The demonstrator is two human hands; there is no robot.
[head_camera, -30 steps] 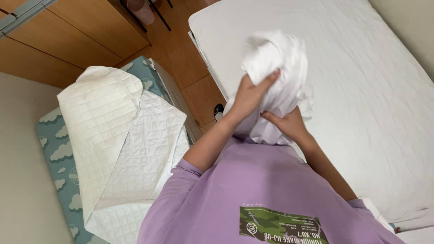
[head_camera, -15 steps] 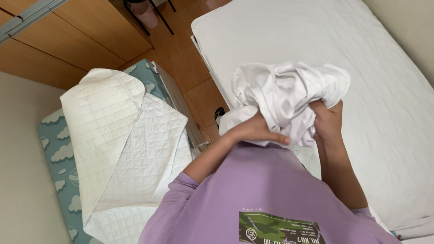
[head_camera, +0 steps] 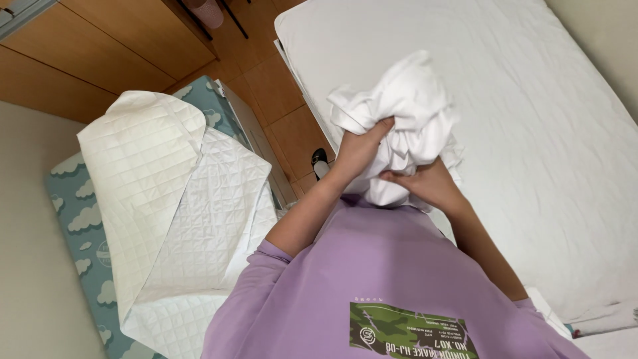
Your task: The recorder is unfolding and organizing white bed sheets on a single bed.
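We are gripping the bunched white cloth (head_camera: 405, 119) with both hands: left hand (head_camera: 359, 149) closed on its left edge, right hand (head_camera: 425, 185) closed beneath. The cloth is rising far of both grips, above the bed (head_camera: 531, 100).

I see two beds with a strip of wooden floor (head_camera: 279, 106) between them. The large bed (head_camera: 531, 133) on one side is covered edge to edge with a white sheet, smooth apart from faint creases, and nothing else rests on its middle. At its near corner a bit of loose white fabric (head_camera: 608, 319) lies bunched along the edge. The smaller bed (head_camera: 70, 219) carries a teal cover with white clouds; white quilted pads (head_camera: 179, 213) lie stacked on it, overlapping, the top one folded back at its far corner. On the floor, just beside the large bed's edge, I make out a small dark object (head_camera: 319, 157).
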